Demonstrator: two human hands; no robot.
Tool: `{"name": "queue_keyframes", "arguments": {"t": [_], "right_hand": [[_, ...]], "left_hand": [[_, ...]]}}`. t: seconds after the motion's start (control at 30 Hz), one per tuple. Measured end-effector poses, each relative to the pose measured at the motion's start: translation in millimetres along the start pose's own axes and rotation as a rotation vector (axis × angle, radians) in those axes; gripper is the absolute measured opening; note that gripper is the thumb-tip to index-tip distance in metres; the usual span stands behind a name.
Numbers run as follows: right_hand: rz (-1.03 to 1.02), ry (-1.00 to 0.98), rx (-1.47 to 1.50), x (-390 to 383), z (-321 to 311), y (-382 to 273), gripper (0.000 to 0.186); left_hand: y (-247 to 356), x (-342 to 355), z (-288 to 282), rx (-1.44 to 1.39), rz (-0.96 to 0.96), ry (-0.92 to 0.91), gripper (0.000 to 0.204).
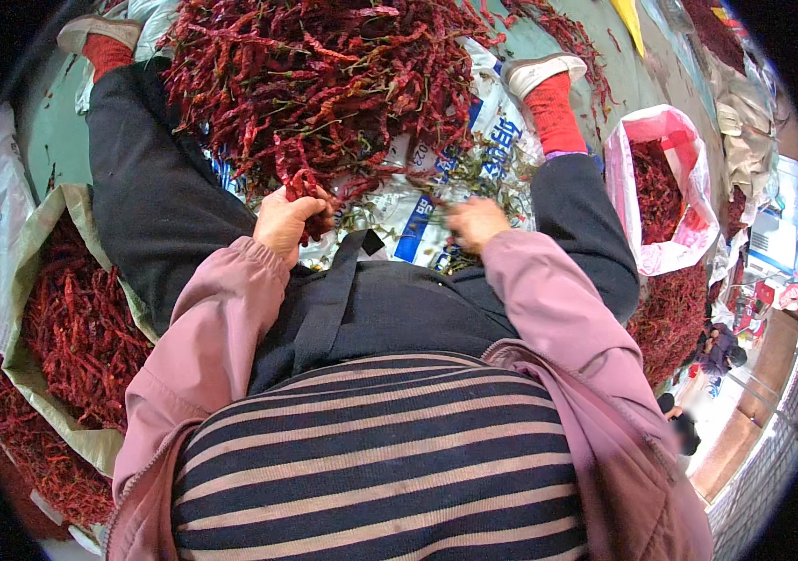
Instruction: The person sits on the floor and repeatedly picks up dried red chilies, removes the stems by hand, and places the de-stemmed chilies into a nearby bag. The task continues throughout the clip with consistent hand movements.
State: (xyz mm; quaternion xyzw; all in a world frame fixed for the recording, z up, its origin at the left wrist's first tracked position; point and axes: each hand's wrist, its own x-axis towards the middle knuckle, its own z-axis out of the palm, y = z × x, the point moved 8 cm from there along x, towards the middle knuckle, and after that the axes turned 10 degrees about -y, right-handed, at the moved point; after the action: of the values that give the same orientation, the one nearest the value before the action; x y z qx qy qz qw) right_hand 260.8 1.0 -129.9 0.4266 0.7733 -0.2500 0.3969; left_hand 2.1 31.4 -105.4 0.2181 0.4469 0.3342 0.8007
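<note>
Between my outstretched legs lies a big heap of dried red chilies, its near edge reaching my hands. My left hand is closed round a few dried chilies at that edge. To its right, my right hand is over a scatter of greenish-brown stems and bits. Its fingers are smeared by motion, so whether they grip anything does not show. A printed white and blue plastic sheet lies under the heap and the scraps.
An open pale sack of chilies stands by my left leg. Beyond my right knee is a white and pink bag, also holding chilies. More chilies are piled behind it. Other people are at the far right.
</note>
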Motion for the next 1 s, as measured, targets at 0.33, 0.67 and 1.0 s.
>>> {"name": "queue_keyframes", "arguments": {"t": [0.33,0.67,1.0], "right_hand": [[0.277,0.365,0.411,-3.3,-57.5,20.2,0.023],[0.446,0.564,0.801,47.1,-64.3,30.4,0.024],[-0.004,0.178,1.996,14.5,-30.0,-19.3,0.008]], "left_hand": [[-1.0,5.8,-14.1,0.045,-0.002,0.049,0.011],[-4.0,10.4,-2.2,0.133,-0.021,-0.003,0.010],[-11.8,15.1,7.9,0.138,-0.082,-0.022,0.008]]}}
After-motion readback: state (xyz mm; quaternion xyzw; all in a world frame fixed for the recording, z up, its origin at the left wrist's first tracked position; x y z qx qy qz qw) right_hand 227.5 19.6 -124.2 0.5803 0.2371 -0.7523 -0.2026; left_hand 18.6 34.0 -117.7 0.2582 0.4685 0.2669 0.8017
